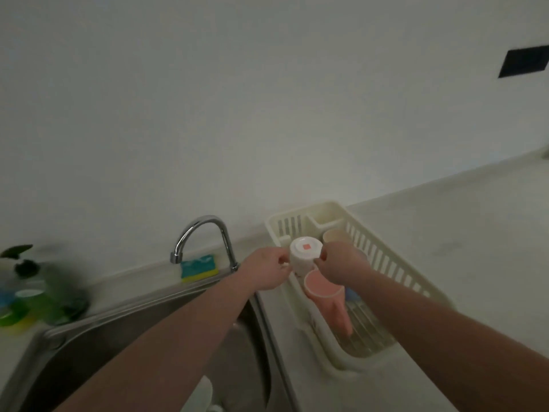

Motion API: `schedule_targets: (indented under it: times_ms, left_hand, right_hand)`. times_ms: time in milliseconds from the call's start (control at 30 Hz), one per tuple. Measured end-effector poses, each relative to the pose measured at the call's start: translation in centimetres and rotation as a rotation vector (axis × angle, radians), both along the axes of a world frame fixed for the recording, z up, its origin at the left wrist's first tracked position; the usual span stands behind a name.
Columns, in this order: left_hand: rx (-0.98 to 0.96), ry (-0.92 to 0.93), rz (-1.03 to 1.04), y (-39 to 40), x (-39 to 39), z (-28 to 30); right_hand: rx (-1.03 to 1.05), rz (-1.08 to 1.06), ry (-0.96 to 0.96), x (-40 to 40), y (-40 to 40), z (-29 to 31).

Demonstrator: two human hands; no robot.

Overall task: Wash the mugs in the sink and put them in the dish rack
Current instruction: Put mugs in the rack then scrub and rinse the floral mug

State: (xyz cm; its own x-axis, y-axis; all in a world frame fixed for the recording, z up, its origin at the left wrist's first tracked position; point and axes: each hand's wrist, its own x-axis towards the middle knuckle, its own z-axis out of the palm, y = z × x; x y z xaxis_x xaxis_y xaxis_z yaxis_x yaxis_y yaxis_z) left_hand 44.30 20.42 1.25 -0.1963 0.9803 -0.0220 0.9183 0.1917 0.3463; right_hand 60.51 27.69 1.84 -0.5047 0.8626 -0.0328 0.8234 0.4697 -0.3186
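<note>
1. Both hands held a white mug (305, 254) upside down over the dish rack (383, 257): the left hand (266, 270) pinched its left side, the right hand (341, 267) its right.
2. A pink mug (322, 288) stood just below it in the rack, a beige mug (335, 235) behind.
3. The rack sat on the counter (460, 233) right of the sink (118, 337).
4. A sponge (198, 267) lay behind the faucet (205, 236).

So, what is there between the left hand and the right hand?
In the head view, an upside-down white mug sits between the left hand and the right hand, over the dish rack. Both hands pinch its sides.
</note>
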Motion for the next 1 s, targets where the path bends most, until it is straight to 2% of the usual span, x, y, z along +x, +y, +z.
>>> schedule_targets:
  times_ms: [167, 367, 500, 733, 1000]
  left_hand:
    - [-0.033, -0.002, 0.114, -5.4, -5.7, -0.4]
    - [-0.126, 0.012, 0.275, -12.1, -12.7, -3.6]
    - [-0.179, -0.019, 0.396, -15.7, -17.0, -5.9]
    - [-0.145, -0.055, 0.592, -19.6, -24.3, -9.0]
    - [-0.151, -0.066, 0.638, -20.3, -30.8, -11.9]
  right_hand:
    - [-0.057, 0.135, -0.024, -6.1, -2.3, -0.3]
    - [-0.065, 0.284, -0.121, -12.9, -5.8, -3.6]
    - [-0.098, 0.302, -0.127, -17.0, -7.1, -5.9]
    - [-0.148, 0.280, -0.056, -24.3, -7.4, -8.6]
    - [-0.213, 0.211, -0.042, -31.5, -6.2, -11.5]
